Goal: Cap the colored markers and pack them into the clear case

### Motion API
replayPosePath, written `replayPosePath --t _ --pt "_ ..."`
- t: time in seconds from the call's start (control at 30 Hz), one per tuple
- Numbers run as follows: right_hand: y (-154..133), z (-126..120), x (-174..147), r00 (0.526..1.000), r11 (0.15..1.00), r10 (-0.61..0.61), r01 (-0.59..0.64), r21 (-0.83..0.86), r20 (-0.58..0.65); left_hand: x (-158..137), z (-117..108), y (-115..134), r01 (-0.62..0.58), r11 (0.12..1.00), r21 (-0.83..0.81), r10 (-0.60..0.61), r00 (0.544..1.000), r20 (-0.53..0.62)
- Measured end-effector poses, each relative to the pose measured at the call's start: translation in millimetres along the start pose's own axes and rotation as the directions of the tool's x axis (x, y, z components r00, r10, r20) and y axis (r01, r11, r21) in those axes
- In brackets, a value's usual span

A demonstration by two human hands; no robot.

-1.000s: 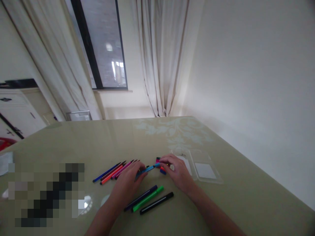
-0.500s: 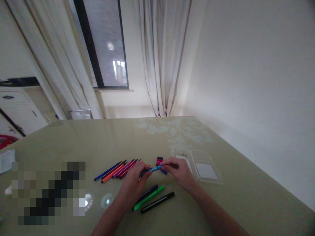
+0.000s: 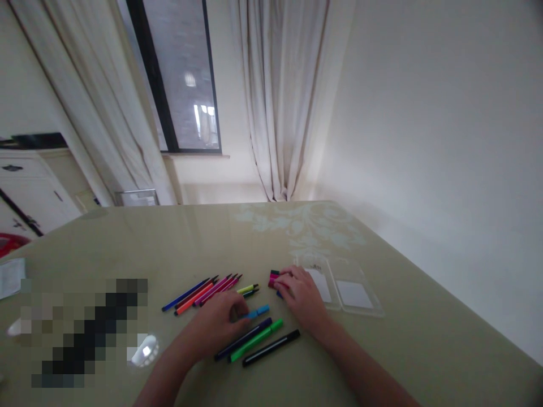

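Note:
My left hand (image 3: 220,325) is curled round the rear of a light blue marker (image 3: 259,311); its capped end sticks out to the right, low over the table. My right hand (image 3: 303,294) reaches over a small group of loose marker caps (image 3: 274,277), pink, red and dark ones. Its thumb and forefinger are closed together at the caps, partly hiding them. Just below the blue marker lie a dark blue marker (image 3: 244,339), a green marker (image 3: 257,341) and a black marker (image 3: 272,348), all capped. Uncapped pink, orange and blue markers (image 3: 203,293) lie beyond my left hand.
A yellow-green marker (image 3: 246,289) lies behind my left hand. An open clear plastic case (image 3: 377,308) with white inserts rests beside my right hand. The pale table (image 3: 203,232) meets a wall on the right. Part of the left side is pixelated.
My hands have parted. The left hand has carried the blue marker down and toward me. My right hand has let go of its capped end and moved to the loose caps.

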State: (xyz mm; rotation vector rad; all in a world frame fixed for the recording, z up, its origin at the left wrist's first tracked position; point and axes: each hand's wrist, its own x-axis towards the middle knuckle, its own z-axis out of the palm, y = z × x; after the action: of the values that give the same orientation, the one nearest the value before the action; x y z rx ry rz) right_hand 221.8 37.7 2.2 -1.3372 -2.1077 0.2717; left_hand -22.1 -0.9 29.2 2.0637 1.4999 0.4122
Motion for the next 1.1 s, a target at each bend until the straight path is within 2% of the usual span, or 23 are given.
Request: replayPosePath --t 0.07,0.1,0.23,0.43,0.63,0.87,1.1 --pt "-3 3 -1 1.000 0.999 -0.007 0.007 -0.051 0.019 1 -2 0 0.002 1.000 -0.020 -0.002 1.000 0.027" --pt "-4 4 -1 1.000 0.998 -0.009 0.011 -0.065 0.027 2 -3 -1 0.000 1.000 -0.021 0.000 1.000 0.005" --pt "-7 6 -1 0.999 0.997 -0.018 0.021 -0.069 0.048 10 -6 -14 0.058 0.996 0.061 -0.043 0.976 -0.212" --pt "-5 8 -1 0.999 0.999 -0.008 0.011 -0.046 0.047 10 -15 -34 0.285 0.945 0.162 -0.197 0.888 -0.416" --pt "-3 9 -1 0.997 0.998 -0.013 0.018 -0.067 0.073 5 -21 -35 0.432 0.845 0.317 -0.264 0.850 -0.456" --pt "-3 10 -1 0.994 0.995 0.001 0.011 -0.103 0.109 -1 -31 -42 0.518 0.787 0.334 -0.331 0.812 -0.481" --pt "-2 10 -2 0.995 0.995 -0.010 0.020 -0.096 0.102 -3 -28 -48 0.525 0.770 0.362 -0.344 0.820 -0.457"
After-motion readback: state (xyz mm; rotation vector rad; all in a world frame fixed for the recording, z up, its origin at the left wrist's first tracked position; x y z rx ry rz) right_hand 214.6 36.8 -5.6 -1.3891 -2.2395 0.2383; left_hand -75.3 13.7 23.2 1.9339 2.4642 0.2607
